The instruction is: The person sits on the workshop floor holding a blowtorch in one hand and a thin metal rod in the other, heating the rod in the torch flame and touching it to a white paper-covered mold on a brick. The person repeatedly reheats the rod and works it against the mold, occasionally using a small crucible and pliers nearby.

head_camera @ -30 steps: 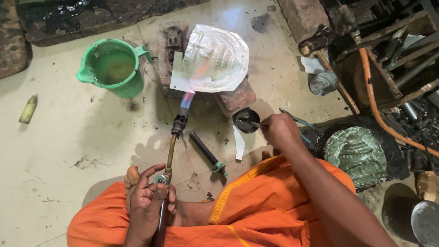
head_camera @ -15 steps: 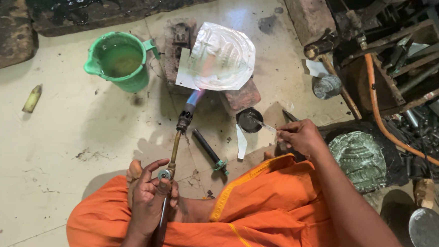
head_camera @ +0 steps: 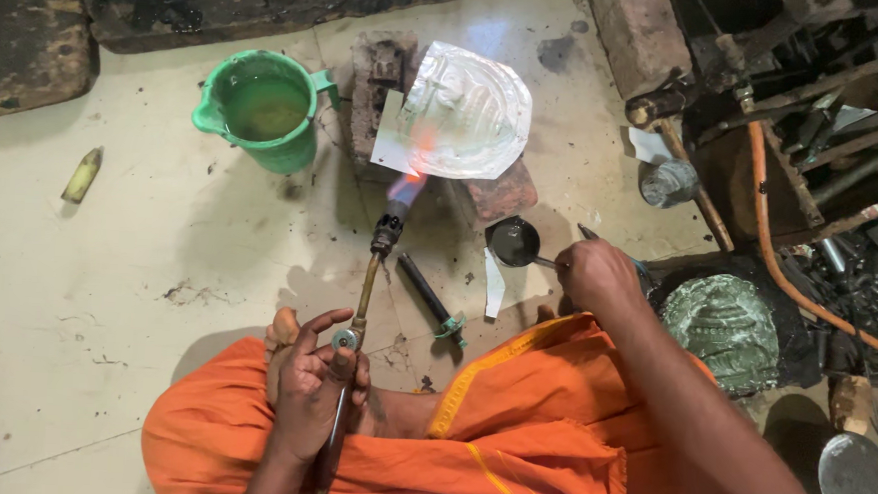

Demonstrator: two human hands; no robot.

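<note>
My left hand (head_camera: 314,383) grips a brass gas torch (head_camera: 369,283) by its valve, low over my orange-clad lap. The torch's flame (head_camera: 408,183) plays on the near edge of a shiny embossed metal sheet (head_camera: 466,113), which glows orange there. The sheet rests on bricks (head_camera: 502,192). My right hand (head_camera: 594,275) holds a thin tool (head_camera: 599,241) beside a small dark round bowl (head_camera: 513,242) on the floor, just right of the flame.
A green jug (head_camera: 262,109) of liquid stands to the left of the sheet. A dark rod tool (head_camera: 430,297) and a white strip lie by my knee. An embossed green-grey plate (head_camera: 725,322), an orange hose (head_camera: 781,265) and metal clutter fill the right.
The view has shifted, so everything sits further right in frame. An orange glow now shows on the sheet where the flame hits. My right hand stays by the small bowl.
</note>
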